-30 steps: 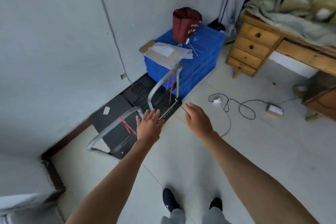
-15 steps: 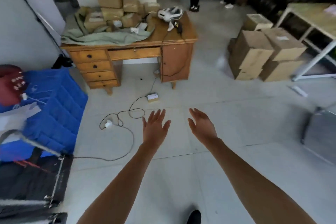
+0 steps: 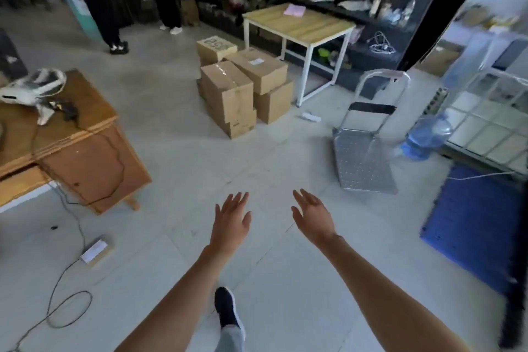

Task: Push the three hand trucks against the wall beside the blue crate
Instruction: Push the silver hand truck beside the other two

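Note:
A silver hand truck (image 3: pixel 363 163) with a perforated metal deck and an upright grey handle stands on the floor at the right, ahead of me. My left hand (image 3: pixel 231 221) and my right hand (image 3: pixel 313 217) are held out in front at mid-frame, fingers spread, holding nothing. Both are well short of the truck, which lies up and to the right of my right hand. The blue crate by the wall and the other hand trucks are out of view.
Stacked cardboard boxes (image 3: pixel 243 94) sit ahead at centre. A wooden desk (image 3: pixel 71 151) is at the left, with a cable (image 3: pixel 65 288) and adapter on the floor. A white-legged table (image 3: pixel 300 26), shelving, a water bottle (image 3: pixel 425 137) and a blue pallet (image 3: pixel 471 223) are at the right. Two people stand at the back left.
The view has swung right, away from the wall, blue crate and parked black hand trucks, to the room's middle. The silver hand truck has come into view. Both hands stay open.

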Demonstrator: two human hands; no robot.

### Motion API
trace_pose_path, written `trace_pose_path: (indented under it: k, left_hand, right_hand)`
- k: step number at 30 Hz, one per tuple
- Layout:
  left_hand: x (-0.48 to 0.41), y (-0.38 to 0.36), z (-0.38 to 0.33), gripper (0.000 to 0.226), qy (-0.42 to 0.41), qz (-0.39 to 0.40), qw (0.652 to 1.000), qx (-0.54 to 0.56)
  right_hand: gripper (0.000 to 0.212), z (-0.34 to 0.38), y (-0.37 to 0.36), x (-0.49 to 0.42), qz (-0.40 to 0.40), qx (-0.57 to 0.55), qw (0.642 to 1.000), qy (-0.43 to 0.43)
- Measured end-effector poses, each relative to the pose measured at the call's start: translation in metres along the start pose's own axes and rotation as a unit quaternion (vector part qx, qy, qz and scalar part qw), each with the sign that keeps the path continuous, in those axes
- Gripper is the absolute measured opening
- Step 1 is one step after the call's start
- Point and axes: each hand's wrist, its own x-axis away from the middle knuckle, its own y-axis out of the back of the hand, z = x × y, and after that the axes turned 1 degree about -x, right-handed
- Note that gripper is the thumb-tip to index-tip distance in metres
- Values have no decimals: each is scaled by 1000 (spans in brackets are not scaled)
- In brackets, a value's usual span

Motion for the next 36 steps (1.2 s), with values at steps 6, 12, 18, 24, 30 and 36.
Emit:
trace_pose_path:
  k: [6, 12, 18, 24, 30, 36]
  left_hand:
    - [-191, -5, -41, 54, -104, 37, 994, -14]
    - [-348, -6, -96, 55, -196, 76, 977, -25]
    - [-482, -38, -135, 56, -244, 118, 962, -30]
    - [-636, -81, -157, 53, -241, 147, 958, -43]
    - [-781, -90, -187, 54, -220, 124, 967, -18]
    - [-940, -121, -205, 54, -207, 128, 970, -13]
  right_hand:
    - [50, -42, 52, -138, -66, 4, 994, -82]
    - [48, -81, 86, -240, -115, -19, 981, -152]
    - [49, -139, 95, -347, -121, -36, 970, -208]
    - [48, -211, 108, -486, -120, -50, 964, -233]
    - [49, -265, 132, -628, -110, -52, 966, -227]
    - [46, -321, 148, -775, -101, -45, 968, -223]
